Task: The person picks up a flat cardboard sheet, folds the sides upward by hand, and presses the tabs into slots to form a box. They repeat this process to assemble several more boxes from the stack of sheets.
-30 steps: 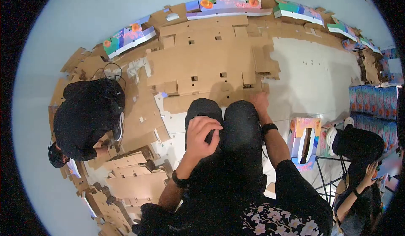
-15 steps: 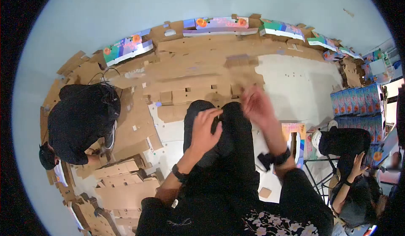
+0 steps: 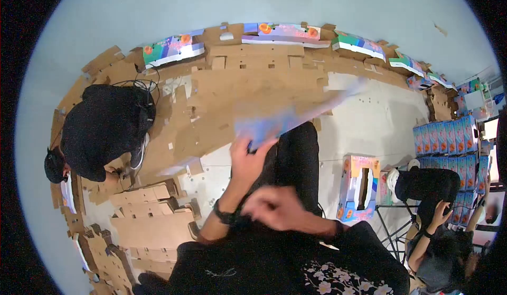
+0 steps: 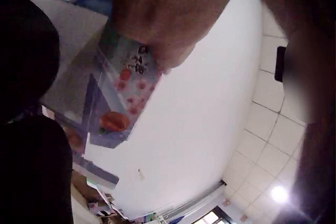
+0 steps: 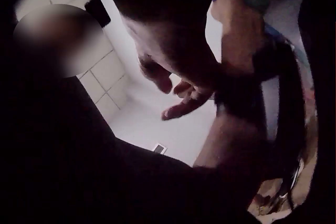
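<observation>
A flat cardboard sheet with a blurred blue printed part slants over the knees in the head view. My left hand grips its near edge with curled fingers. In the left wrist view, the left hand covers part of the sheet's flower-and-fruit print. My right hand, blurred, is over the lap just below the left hand, apart from the sheet. The right wrist view shows the right hand with loosely bent fingers and nothing in them.
Stacked flattened cardboard lies at lower left, near a crouching person in black. A printed box stands at right, before another seated person and rows of boxes. Printed cardboard lines the wall.
My right hand has moved from the cardboard beyond the right knee back over the lap. The left hand, empty before, now grips a sheet that has been raised and tilted over the knees.
</observation>
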Demonstrator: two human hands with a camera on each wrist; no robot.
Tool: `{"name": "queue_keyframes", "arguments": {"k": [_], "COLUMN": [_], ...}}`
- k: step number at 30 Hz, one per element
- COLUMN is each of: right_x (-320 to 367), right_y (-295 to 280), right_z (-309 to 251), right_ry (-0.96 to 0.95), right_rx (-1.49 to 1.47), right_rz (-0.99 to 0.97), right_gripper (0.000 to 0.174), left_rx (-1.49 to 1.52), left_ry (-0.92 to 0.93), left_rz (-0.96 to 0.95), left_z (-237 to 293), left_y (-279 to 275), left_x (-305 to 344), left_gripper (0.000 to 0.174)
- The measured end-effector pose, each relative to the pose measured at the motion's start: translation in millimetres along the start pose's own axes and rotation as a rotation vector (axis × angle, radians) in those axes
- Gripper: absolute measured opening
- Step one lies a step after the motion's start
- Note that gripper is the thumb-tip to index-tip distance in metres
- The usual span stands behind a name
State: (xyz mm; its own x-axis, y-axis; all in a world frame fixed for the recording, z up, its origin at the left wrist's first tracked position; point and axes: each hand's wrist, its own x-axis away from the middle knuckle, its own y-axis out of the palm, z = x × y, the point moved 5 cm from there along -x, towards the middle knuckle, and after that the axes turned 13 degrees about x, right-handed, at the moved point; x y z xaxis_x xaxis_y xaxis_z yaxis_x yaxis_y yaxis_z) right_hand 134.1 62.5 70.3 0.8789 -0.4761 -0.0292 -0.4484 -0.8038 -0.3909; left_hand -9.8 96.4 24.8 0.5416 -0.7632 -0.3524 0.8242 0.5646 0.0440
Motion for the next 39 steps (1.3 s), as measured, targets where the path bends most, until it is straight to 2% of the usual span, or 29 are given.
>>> {"name": "queue_keyframes", "arguments": {"k": [1,2,3,5,7,8,10,11,12,13,16,19,20,22,23,26,27,28,30,32,36,37,39], "right_x": [22.5,61.5,86.4,136.6,148.3,167.6,173.6,176.9,178.5,185.7,213.9,245.8,251.1,291.8,277.4,299.2,303.2,298.8,290.4,272.2,249.8,249.6,250.6], "right_y": [-31.8,-45.4,-78.3,-111.5,-117.5,-106.5,-84.9,-73.9,-62.3,-54.2,-47.6,-69.6,-79.7,-75.7,-75.8,-66.0,-69.8,-72.2,-76.9,-81.6,-83.4,-81.1,-73.7], "right_z": [16.6,84.2,97.0,109.9,74.1,76.2,69.8,66.3,64.8,69.0,90.3,135.2,143.5,223.9,211.1,228.6,223.0,203.4,153.4,104.5,65.8,69.9,78.8], "right_ry": [0.292,0.340,0.418,0.228,0.198,0.314,0.272,0.257,0.336,0.473,0.422,0.565,0.594,0.765,0.945,0.836,0.801,0.768,0.699,0.639,0.499,0.492,0.551], "right_rx": [0.096,0.021,0.075,0.201,0.419,0.528,0.376,0.299,0.389,0.431,0.687,0.617,0.687,0.464,0.036,-0.163,-0.096,-0.151,-0.261,-0.493,-0.741,-0.745,-0.518], "right_rz": [0.195,0.706,1.009,1.211,1.041,0.874,0.774,0.724,0.635,0.591,0.712,1.091,1.098,0.890,0.689,0.462,0.439,0.504,0.629,0.601,0.575,0.630,0.626], "right_gripper": [0.011,0.016,0.033,0.046,0.047,0.048,0.031,0.028,0.026,0.016,0.012,0.035,0.042,0.044,0.046,0.046,0.050,0.055,0.065,0.077,0.093,0.095,0.097], "left_rx": [0.129,0.214,0.301,0.423,0.455,0.429,0.319,0.232,0.144,0.186,-0.165,-0.432,-0.568,-0.606,-0.623,-0.552,-0.538,-0.523,-0.460,-0.367,0.292,0.311,0.348], "left_ry": [0.227,0.225,0.229,0.061,-0.109,-0.194,-0.340,-0.391,-0.446,-0.566,-0.408,-0.336,-0.330,-0.536,-0.636,-1.248,-1.218,-1.187,-1.009,-0.720,-0.849,-0.792,-0.678], "left_rz": [-0.056,-0.128,-0.202,-0.275,-0.372,-0.433,-0.527,-0.563,-0.599,-0.527,-0.518,-0.135,0.012,0.100,0.143,-0.329,-0.285,-0.238,-0.152,-0.082,0.037,-0.051,-0.225], "left_z": [7.2,8.9,12.2,19.6,26.4,28.5,25.7,21.7,21.3,25.6,54.6,62.5,54.7,7.1,-10.4,-0.2,-4.2,-8.1,0.9,36.6,89.6,90.7,91.5], "left_y": [-10.7,-19.8,-29.3,-49.2,-62.3,-66.7,-78.2,-83.8,-87.1,-95.1,-129.6,-194.0,-218.4,-269.6,-280.6,-240.8,-248.8,-259.4,-273.7,-260.7,-214.0,-201.8,-176.4], "left_x": [7.3,21.4,38.8,75.8,110.6,127.7,156.5,163.6,172.2,179.0,166.5,133.8,122.5,116.1,113.1,88.9,93.7,103.4,118.6,125.9,126.6,127.0,131.4], "left_gripper": [0.026,0.027,0.028,0.032,0.035,0.036,0.041,0.046,0.050,0.062,0.069,0.067,0.065,0.066,0.066,0.074,0.075,0.075,0.076,0.076,0.081,0.082,0.084]}}
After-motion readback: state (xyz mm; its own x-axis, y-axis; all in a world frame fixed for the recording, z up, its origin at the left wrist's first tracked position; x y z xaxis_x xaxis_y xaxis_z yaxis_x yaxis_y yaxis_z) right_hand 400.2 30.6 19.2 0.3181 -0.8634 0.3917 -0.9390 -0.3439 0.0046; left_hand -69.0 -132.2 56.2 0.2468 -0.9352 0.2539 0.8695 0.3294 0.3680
